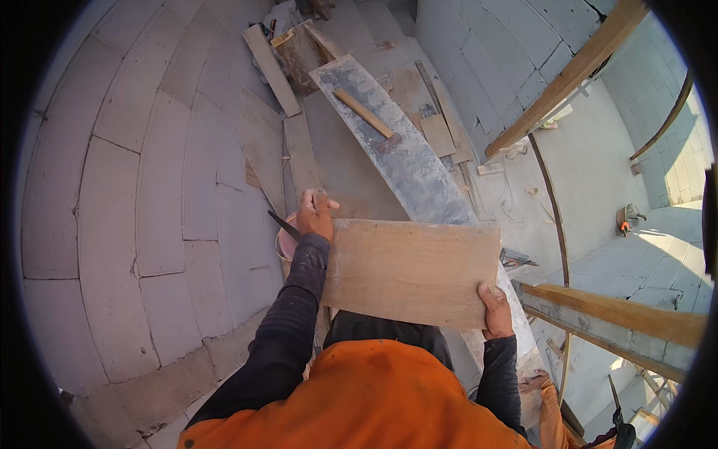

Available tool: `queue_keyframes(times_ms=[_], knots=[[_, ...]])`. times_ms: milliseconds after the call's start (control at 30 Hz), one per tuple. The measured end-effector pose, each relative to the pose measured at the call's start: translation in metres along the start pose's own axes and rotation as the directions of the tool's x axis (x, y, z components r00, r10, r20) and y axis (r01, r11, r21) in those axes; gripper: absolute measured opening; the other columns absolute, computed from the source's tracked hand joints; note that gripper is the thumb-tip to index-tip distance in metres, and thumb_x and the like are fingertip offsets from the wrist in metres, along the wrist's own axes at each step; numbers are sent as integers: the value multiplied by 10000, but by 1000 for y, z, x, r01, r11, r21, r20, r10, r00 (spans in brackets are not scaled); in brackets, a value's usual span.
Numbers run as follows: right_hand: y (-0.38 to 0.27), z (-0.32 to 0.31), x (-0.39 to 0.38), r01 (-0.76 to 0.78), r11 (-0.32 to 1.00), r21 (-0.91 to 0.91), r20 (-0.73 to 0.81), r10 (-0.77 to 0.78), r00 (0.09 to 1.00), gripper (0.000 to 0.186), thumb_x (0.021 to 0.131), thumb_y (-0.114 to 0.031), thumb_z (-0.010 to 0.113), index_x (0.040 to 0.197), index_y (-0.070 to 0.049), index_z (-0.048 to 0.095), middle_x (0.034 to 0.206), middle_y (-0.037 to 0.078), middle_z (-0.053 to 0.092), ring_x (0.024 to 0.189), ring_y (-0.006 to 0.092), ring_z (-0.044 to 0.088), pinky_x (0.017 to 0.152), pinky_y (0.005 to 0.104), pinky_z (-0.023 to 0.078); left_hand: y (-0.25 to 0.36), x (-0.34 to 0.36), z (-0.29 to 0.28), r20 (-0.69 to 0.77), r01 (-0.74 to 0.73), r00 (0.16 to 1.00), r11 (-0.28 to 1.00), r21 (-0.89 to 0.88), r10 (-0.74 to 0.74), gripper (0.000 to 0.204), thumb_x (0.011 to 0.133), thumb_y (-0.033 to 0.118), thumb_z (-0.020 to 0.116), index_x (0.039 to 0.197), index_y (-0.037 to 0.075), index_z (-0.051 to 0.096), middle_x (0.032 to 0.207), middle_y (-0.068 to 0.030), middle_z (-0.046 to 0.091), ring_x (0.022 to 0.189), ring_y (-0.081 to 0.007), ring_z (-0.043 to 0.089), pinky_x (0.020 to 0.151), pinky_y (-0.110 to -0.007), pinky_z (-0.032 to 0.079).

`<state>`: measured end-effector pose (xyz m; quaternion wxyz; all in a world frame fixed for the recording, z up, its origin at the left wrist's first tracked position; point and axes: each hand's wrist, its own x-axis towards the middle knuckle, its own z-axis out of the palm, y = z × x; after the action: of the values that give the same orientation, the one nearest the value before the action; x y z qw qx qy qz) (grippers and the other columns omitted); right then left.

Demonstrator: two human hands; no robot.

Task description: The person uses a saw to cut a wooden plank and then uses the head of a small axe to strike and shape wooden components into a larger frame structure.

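Observation:
A rectangular plywood board [411, 271] lies across in front of my body, its flat face up. My right hand [496, 310] grips its near right corner, thumb on top. At the far left corner is my left hand [315, 215], fingers curled closed. Something small and brown may be between them, but I cannot make it out. Just left of that hand, a black handle-like piece [283, 224] sticks up by a pink bucket [286, 241], mostly hidden by my sleeve. Beyond the board, a wooden-handled hatchet [366, 115] rests on a long grey-smeared plank [411, 161].
A pale block wall [149, 187] rises close on my left. Scrap boards [437, 135] and a wooden box [303, 56] stand farther off. On the right are a slanted timber [568, 75], a beam [613, 318] and another person's hand [533, 382] low down.

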<state>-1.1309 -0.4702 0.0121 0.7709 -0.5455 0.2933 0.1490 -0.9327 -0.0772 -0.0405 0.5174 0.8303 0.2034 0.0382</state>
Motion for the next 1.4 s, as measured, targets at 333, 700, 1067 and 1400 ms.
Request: queue_keyframes(times_ms=[333,700,1067,1400], knots=[[-81,81,152,119,974,191,-139,-93,986,729,1036,-534,592,1456,48,460,1365,200,621,1187,293,664,1006,408,542,-67,82,-207,-434,-78,900,971,-225,-29,337,1070,346,522,986,28,597,942,-119,741,806,-161,660,820,-298,540],[-146,200,294,193,974,115,-115,-180,977,733,1052,-512,572,1489,58,423,1401,211,586,1217,301,646,1006,398,539,-158,-6,-268,-562,220,715,897,-384,-416,311,1043,394,571,937,101,555,899,-89,739,706,-109,636,659,-272,521],[-218,313,491,308,875,373,-242,-228,943,515,1081,-329,553,1432,38,471,1433,184,580,1277,287,618,1095,425,489,-81,342,-237,-462,45,870,961,-272,-171,294,1055,337,574,1006,49,611,928,-111,742,759,-135,652,745,-272,550],[-202,525,670,-65,817,573,73,28,997,411,1074,-301,575,1376,-27,530,1321,139,679,1129,266,716,932,415,604,26,734,-81,322,70,946,955,-289,28,333,1054,379,600,1149,64,649,1484,-145,566,1310,-219,544,1073,-391,429]])
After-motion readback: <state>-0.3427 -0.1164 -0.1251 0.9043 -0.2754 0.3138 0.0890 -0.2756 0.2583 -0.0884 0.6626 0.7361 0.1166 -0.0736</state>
